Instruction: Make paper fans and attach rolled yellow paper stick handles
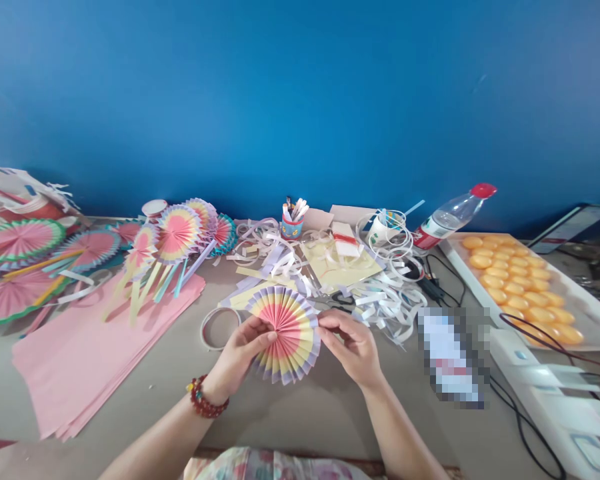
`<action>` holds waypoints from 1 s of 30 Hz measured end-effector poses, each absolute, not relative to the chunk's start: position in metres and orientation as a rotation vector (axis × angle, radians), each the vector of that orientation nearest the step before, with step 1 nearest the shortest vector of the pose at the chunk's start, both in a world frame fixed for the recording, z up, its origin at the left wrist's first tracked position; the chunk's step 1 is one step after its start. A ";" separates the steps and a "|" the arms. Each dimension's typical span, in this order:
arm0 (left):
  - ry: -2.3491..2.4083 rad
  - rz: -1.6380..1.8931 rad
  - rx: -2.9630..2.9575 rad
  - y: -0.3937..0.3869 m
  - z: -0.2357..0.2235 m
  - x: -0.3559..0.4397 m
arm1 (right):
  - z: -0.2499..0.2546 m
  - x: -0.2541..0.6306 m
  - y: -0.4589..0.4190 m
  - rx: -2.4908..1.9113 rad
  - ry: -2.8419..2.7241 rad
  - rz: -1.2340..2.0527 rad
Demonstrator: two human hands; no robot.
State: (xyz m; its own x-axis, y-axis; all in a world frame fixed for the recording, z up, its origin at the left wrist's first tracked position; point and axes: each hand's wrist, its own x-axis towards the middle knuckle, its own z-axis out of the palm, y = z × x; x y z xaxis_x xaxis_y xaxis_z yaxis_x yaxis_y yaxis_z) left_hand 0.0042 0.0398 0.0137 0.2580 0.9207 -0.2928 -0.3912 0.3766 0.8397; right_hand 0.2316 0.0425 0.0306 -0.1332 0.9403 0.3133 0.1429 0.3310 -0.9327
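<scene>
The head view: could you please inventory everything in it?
Held fan: one, pink, yellow, lilac, centre
Other fans: several, mostly pink, left
Paper stack: one, pink, left
Tape roll: one, whitish, centre
Paper strips: many, mostly white, centre
Paper sheets: some, yellow, centre
Pen cup: one, mostly blue, back
Scissors: at least one, black-handled, centre
Bottle: one, clear, right
Tray: one, white, right
Ovals: many, orange, in tray
Cables: several, dark, right
Power strip: one, white, right
Flat panel: one, greyish, right
Blurred item: one, pale, right
Clutter: uncounted, mixed, back
Table: one, grey, below
Wall: one, blue, behind
Beads: many, reddish, left wrist
Garment: one, floral, bottom
Left hand: one, on fan
Right hand: one, at fan
</scene>
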 end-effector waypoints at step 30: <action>0.820 1.052 0.654 0.041 0.015 0.009 | 0.028 0.211 0.037 -0.998 -1.252 1.627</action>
State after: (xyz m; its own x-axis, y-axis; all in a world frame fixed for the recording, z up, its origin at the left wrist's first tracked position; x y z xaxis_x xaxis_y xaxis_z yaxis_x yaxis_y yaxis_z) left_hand 0.0090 0.0414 0.0151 0.2629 0.9278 -0.2648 -0.4834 0.3642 0.7961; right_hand 0.2114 0.0366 0.0276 -0.3368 0.9363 -0.0995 -0.1438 -0.1556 -0.9773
